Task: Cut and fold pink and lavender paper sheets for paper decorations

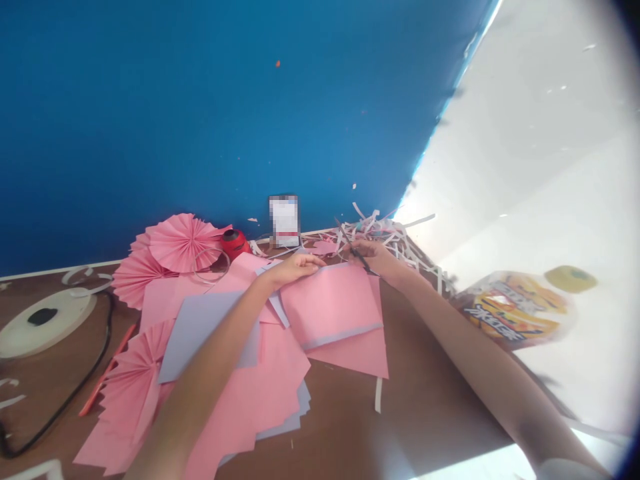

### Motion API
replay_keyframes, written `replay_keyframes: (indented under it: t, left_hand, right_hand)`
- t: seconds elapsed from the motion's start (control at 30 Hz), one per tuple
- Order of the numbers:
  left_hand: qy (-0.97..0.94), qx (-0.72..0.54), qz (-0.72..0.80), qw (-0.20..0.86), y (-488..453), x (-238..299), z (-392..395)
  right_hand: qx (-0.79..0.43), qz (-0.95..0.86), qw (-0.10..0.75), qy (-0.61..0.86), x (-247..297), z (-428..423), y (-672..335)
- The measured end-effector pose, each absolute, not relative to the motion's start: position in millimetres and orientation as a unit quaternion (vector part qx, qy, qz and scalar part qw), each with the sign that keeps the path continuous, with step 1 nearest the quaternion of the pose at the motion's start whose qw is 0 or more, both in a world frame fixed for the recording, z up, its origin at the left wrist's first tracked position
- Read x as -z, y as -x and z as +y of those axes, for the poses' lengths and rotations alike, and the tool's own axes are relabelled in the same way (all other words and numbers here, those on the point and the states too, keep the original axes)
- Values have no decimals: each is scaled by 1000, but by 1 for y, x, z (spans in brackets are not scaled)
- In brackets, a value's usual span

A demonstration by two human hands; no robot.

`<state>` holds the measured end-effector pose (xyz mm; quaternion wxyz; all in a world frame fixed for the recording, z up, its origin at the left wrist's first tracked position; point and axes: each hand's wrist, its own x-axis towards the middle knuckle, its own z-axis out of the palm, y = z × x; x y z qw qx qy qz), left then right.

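Observation:
A pink paper sheet (334,301) with a pale lilac strip along its lower edge hangs from my left hand (299,265), whose fingers pinch its top edge. In my right hand (376,257) are dark scissors (344,233), their blades pointing up and away from the paper's right corner. Fingers partly hide the scissors' handles. Beneath the held sheet lies another pink sheet (357,357). Left of it are overlapping pink sheets (267,393) and a lilac sheet (200,327), partly covered by my left forearm.
Folded pink paper fans (187,241) lie at the left, near a red round object (234,244). A phone (284,220) leans against the blue wall (225,100). Paper strips (395,237) are heaped at the back right. A white disc (47,323) and black cable (95,373) are far left.

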<state>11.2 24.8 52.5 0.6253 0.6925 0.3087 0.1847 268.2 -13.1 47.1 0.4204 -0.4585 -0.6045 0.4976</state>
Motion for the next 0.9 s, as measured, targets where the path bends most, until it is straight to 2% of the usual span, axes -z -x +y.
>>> replay_keyframes:
  t: [0.1, 0.2, 0.27, 0.33, 0.47, 0.9]
  left_hand:
    - [-681, -185, 309, 638, -11, -51, 25]
    - [-669, -190, 317, 645, -11, -50, 25]
    - [-666, -193, 312, 650, -10, -50, 25]
    - [-664, -196, 301, 655, -10, -49, 25]
    - [-652, -200, 287, 673, -9, -48, 25]
    - [-600, -222, 298, 709, -8, -43, 28]
  right_hand:
    - [-408, -650, 422, 483, -44, -10, -270]
    - [-194, -734, 408, 508, -47, -9, -273]
    - [-85, -801, 342, 484, -53, -12, -274]
    - [-37, -856, 260, 445, -61, -17, -275]
    - [-13, -897, 165, 409, -72, -25, -273]
    - [-32, -904, 141, 402, -63, -22, -276]
